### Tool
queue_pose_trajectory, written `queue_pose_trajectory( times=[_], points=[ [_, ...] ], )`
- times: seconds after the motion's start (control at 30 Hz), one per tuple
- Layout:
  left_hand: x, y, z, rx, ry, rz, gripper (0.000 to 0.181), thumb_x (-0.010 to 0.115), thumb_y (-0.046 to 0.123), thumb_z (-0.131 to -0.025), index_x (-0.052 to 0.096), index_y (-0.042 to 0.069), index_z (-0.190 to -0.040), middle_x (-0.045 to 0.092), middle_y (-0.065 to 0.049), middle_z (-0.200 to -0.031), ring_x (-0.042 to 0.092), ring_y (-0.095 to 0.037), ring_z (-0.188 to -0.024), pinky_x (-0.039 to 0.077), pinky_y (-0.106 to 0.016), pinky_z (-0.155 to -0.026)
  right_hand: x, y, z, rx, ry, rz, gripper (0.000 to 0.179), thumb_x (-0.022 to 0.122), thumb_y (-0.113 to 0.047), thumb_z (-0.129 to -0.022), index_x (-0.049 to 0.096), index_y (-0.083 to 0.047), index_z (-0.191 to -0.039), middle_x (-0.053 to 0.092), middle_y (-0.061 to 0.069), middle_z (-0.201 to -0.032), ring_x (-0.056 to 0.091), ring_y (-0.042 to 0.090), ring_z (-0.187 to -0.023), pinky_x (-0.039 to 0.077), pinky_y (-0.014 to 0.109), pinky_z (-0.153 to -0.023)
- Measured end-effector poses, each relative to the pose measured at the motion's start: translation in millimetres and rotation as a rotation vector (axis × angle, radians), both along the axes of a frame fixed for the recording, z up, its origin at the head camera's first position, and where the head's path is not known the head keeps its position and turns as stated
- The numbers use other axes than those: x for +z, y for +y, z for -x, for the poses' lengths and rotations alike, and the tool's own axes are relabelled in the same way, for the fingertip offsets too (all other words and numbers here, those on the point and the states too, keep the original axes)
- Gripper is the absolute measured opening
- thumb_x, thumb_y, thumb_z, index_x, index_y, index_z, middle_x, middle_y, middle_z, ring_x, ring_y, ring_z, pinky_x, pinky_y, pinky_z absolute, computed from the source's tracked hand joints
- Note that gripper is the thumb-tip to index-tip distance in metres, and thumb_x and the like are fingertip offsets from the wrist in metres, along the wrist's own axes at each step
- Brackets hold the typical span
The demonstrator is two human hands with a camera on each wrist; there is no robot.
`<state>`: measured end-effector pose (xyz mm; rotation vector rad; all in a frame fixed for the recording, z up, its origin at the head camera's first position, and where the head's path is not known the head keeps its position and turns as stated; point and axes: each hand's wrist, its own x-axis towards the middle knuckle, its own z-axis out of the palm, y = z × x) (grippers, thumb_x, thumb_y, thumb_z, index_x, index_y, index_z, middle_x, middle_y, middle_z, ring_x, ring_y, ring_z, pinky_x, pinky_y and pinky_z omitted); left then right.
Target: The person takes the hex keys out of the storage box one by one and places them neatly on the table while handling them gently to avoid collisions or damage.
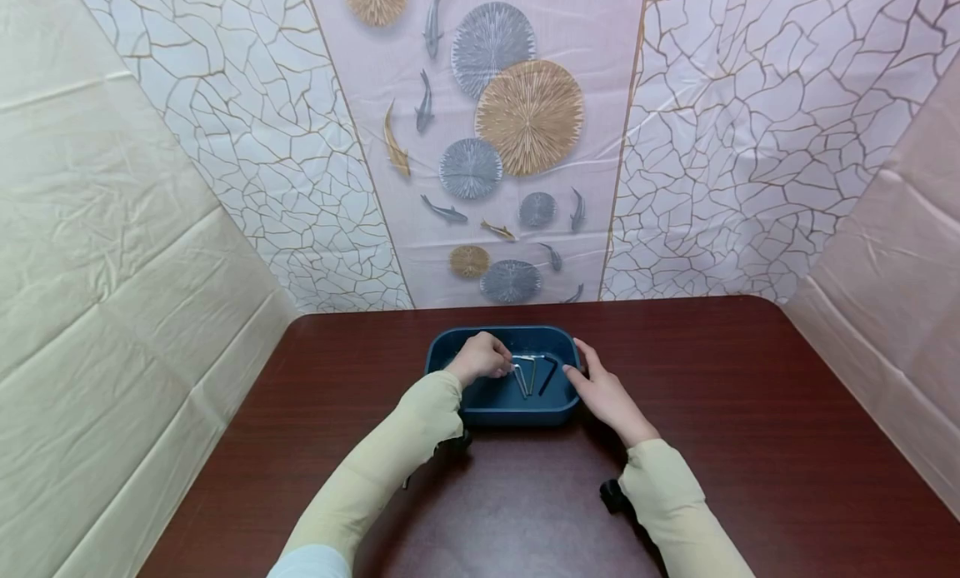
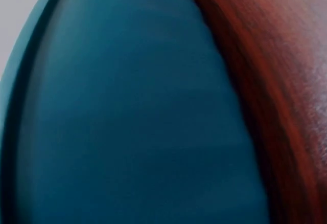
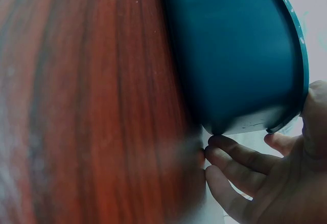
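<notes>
A dark blue rectangular plastic bin (image 1: 498, 418) stands on the table. Inside it, toward the right, lie L-shaped hex keys: a silver hex key (image 1: 521, 381), another thin one (image 1: 532, 376) beside it, and a black hex key (image 1: 548, 377). My left hand (image 1: 480, 357) reaches into the bin with bent fingers, its fingertips pinching the short end of the leftmost silver key. The right hand (image 1: 603, 395) grips the bin's right end, thumb over the rim and fingers along the outside wall. In the left wrist view, only the bin's outer wall (image 2: 133, 101) and table show; the hand is hidden.
The dark red wooden table (image 1: 360, 378) extends around the bin. Behind it hangs a patterned cloth wall (image 1: 517, 228), with pale cloth sides at left and right. Black wrist straps (image 1: 613, 496) sit under the sleeves.
</notes>
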<state>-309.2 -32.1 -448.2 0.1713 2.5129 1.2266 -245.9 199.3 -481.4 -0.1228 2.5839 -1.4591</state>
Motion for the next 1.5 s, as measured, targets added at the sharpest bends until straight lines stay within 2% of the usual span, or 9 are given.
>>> queue_pose_trajectory(
  times=[0.13, 0.3, 0.47, 0.6, 0.83, 0.97, 1.13, 1.33, 1.5],
  points=[
    [-2.2, -0.5, -0.8, 0.005, -0.012, -0.012, 0.012, 0.071, 0.002, -0.092, 0.074, -0.003, -0.103, 0.073, -0.01, -0.091, 0.072, -0.028, -0.089, 0.059, -0.037, -0.079, -0.5, 0, 0.2, 0.002, -0.002, -0.003, 0.071, 0.042, -0.044, -0.107, 0.005, -0.02, -0.163, 0.034, 0.029, -0.154, 0.043, 0.044, -0.136, 0.039, 0.061, -0.106],
    [-3.9, -3.8, 0.1, 0.035, -0.013, -0.008, 0.011, 0.072, 0.002, -0.091, 0.075, -0.003, -0.1, 0.073, -0.01, -0.09, 0.071, -0.022, -0.08, 0.059, -0.034, -0.075, -1.4, 0, 0.5, 0.009, -0.012, 0.002, 0.071, 0.043, -0.045, -0.107, 0.006, -0.021, -0.163, 0.034, 0.028, -0.155, 0.043, 0.044, -0.136, 0.039, 0.061, -0.106],
    [-3.6, -8.3, 3.3, 0.057, -0.03, -0.001, 0.009, 0.072, 0.002, -0.091, 0.076, -0.004, -0.096, 0.072, -0.009, -0.086, 0.066, -0.015, -0.07, 0.06, -0.036, -0.077, 0.1, 0, 0.8, 0.012, -0.007, 0.007, 0.071, 0.043, -0.044, -0.107, 0.007, -0.019, -0.163, 0.036, 0.029, -0.153, 0.046, 0.043, -0.134, 0.041, 0.06, -0.104],
    [-0.9, -10.7, 4.9, 0.051, -0.046, 0.004, 0.009, 0.072, 0.002, -0.091, 0.075, -0.004, -0.096, 0.071, -0.01, -0.084, 0.064, -0.015, -0.068, 0.059, -0.036, -0.078, 1.7, 1, 1.9, 0.008, 0.001, 0.003, 0.07, 0.043, -0.041, -0.108, 0.008, -0.017, -0.163, 0.041, 0.029, -0.15, 0.051, 0.041, -0.128, 0.044, 0.058, -0.1],
    [-1.5, -6.0, 6.2, -0.021, -0.041, 0.064, 0.01, 0.073, -0.001, -0.088, 0.076, -0.006, -0.096, 0.074, -0.013, -0.095, 0.07, -0.019, -0.08, 0.059, -0.033, -0.076, 1.3, 1, 3.3, -0.002, 0.006, -0.016, 0.067, 0.043, -0.037, -0.108, 0.009, -0.016, -0.162, 0.046, 0.028, -0.145, 0.056, 0.038, -0.119, 0.048, 0.053, -0.094],
    [-0.1, -2.1, 5.9, -0.077, -0.04, 0.111, 0.005, 0.074, -0.001, -0.088, 0.076, -0.005, -0.086, 0.073, -0.01, -0.087, 0.068, -0.02, -0.077, 0.059, -0.036, -0.077, 0.3, 0, 3.2, 0.0, 0.005, -0.008, 0.068, 0.044, -0.038, -0.108, 0.009, -0.018, -0.163, 0.044, 0.029, -0.147, 0.054, 0.04, -0.124, 0.046, 0.056, -0.098],
    [0.0, 0.7, 6.5, -0.11, -0.027, 0.168, 0.012, 0.074, 0.0, -0.088, 0.073, 0.0, -0.077, 0.068, -0.005, -0.076, 0.064, -0.02, -0.071, 0.058, -0.039, -0.077, -0.5, 0, 3.6, 0.008, 0.006, 0.001, 0.068, 0.044, -0.038, -0.108, 0.009, -0.018, -0.163, 0.04, 0.03, -0.151, 0.049, 0.043, -0.13, 0.043, 0.06, -0.102],
    [-2.7, 0.1, 8.9, -0.131, -0.021, 0.18, 0.013, 0.075, 0.002, -0.088, 0.071, 0.001, -0.075, 0.066, -0.004, -0.074, 0.058, -0.015, -0.066, 0.056, -0.033, -0.073, -0.5, 1, 4.2, 0.01, 0.015, 0.001, 0.067, 0.044, -0.037, -0.108, 0.01, -0.017, -0.162, 0.043, 0.03, -0.148, 0.052, 0.042, -0.127, 0.044, 0.059, -0.1],
    [-6.7, -2.2, 11.2, -0.16, -0.054, 0.139, 0.012, 0.073, 0.003, -0.09, 0.072, 0.0, -0.078, 0.064, -0.003, -0.076, 0.057, -0.014, -0.069, 0.054, -0.03, -0.072, -2.0, 2, 5.2, 0.007, 0.013, -0.006, 0.066, 0.043, -0.037, -0.108, 0.01, -0.019, -0.162, 0.044, 0.03, -0.147, 0.053, 0.041, -0.125, 0.045, 0.057, -0.098]
  ],
)
